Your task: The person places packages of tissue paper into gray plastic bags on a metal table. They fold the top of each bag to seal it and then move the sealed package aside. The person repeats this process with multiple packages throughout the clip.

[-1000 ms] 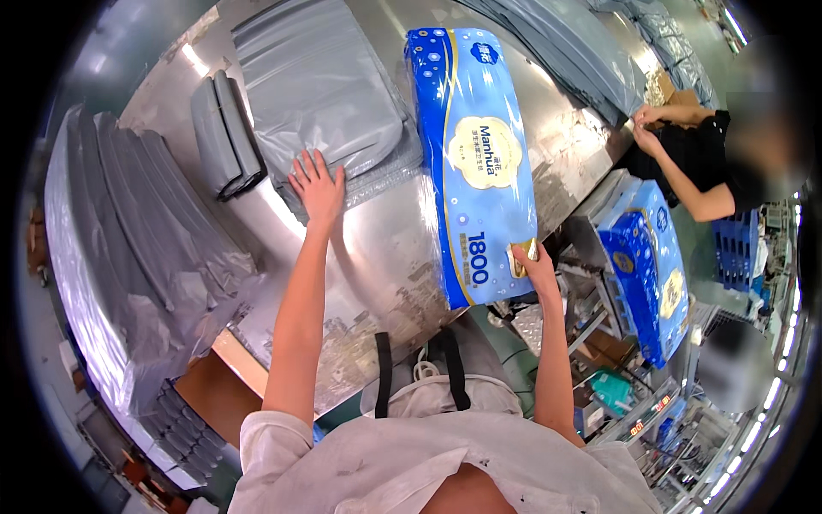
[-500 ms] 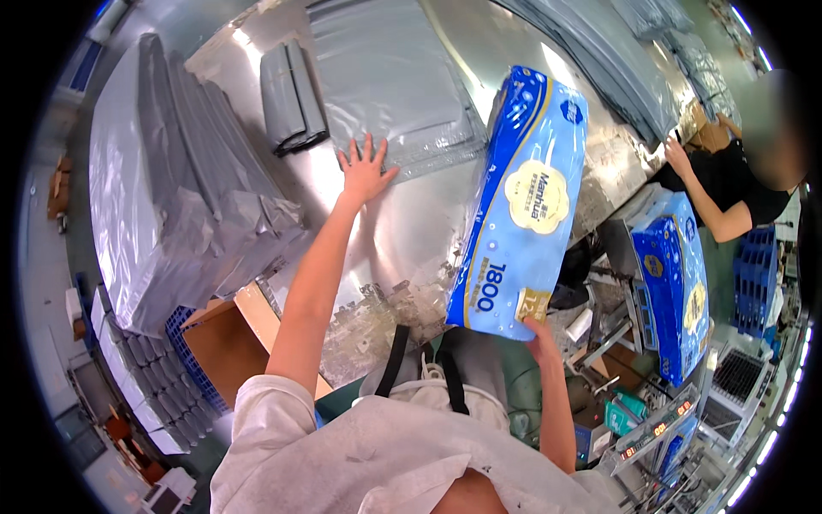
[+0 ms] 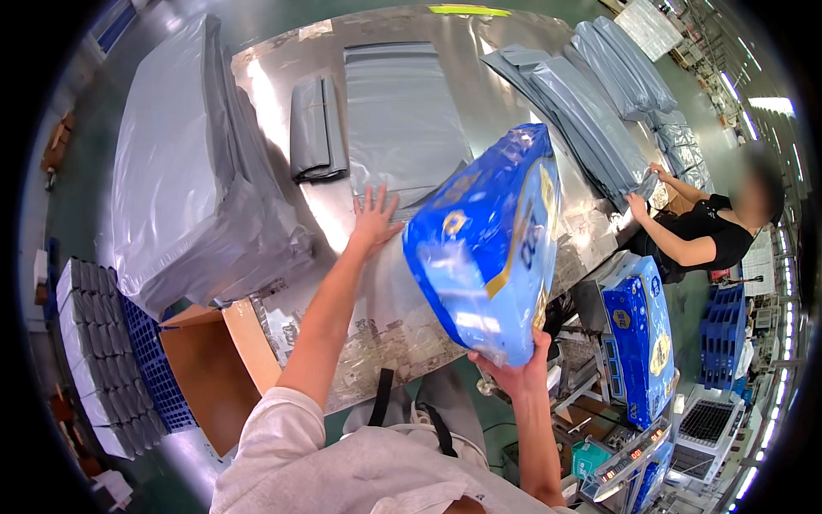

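A long blue plastic-wrapped tissue pack (image 3: 492, 248) is tilted over the near right part of the metal table, its narrow side turned up. My right hand (image 3: 521, 370) grips its near end from below, fingers wrapped round the lower corner. My left hand (image 3: 375, 226) rests with spread fingers on the near edge of a flat stack of grey plastic bags (image 3: 402, 120). The far end of the pack lies beside that stack's right edge. Left of the stack sits a folded grey bag bundle (image 3: 315, 128).
A tall grey bag pile (image 3: 175, 163) covers the table's left side, above an open cardboard box (image 3: 210, 368). More grey bags (image 3: 591, 120) lie at the right, where a co-worker's hands (image 3: 638, 206) touch them. Another blue pack (image 3: 638, 343) stands on a machine at right.
The tissue pack has rolled from its broad printed face onto a tilt, narrow side up. My right hand has shifted under its near end. My left hand stays on the bags; the view has shifted.
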The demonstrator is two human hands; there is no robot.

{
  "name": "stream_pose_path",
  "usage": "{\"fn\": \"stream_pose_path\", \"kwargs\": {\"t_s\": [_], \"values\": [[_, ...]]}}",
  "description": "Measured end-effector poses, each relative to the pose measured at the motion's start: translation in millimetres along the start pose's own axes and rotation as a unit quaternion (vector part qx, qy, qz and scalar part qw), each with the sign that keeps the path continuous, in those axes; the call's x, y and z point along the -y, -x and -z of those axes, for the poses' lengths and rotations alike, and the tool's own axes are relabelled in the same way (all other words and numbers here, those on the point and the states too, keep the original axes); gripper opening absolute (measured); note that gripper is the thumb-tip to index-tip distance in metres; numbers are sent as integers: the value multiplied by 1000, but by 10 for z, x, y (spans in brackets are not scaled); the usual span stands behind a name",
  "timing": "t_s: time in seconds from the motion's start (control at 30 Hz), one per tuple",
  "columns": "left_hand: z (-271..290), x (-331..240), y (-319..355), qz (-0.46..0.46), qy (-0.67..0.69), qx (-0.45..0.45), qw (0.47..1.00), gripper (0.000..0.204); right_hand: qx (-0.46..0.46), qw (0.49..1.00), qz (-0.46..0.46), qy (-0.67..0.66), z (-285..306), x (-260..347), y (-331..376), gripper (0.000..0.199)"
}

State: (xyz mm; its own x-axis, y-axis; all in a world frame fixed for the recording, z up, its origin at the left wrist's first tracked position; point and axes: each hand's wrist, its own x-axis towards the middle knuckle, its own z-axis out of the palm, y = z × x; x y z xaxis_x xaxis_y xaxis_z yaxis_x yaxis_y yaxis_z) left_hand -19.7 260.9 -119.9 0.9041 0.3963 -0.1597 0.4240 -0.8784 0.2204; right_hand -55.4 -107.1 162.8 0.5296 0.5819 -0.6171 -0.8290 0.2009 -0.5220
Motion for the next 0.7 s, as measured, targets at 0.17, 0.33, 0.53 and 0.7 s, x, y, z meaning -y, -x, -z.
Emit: {"fn": "stream_pose_path", "kwargs": {"t_s": [0.17, 0.33, 0.53, 0.7], "values": [[-79, 86, 69, -8, 17, -16, 1000, 75, 132, 990, 49, 6, -667, -58, -199, 65], [-55, -25, 23, -19, -10, -73, 997, 71, 158, 987, 13, -5, -1258, -32, -530, 62], [-576, 413, -115, -49, -109, -167, 979, 71, 101, 989, -38, 103, -347, -516, -805, 56], [-324, 117, 65, -71, 25, -139, 987, 78, -36, 960, -55, 274, 902, -540, -294, 74]]}}
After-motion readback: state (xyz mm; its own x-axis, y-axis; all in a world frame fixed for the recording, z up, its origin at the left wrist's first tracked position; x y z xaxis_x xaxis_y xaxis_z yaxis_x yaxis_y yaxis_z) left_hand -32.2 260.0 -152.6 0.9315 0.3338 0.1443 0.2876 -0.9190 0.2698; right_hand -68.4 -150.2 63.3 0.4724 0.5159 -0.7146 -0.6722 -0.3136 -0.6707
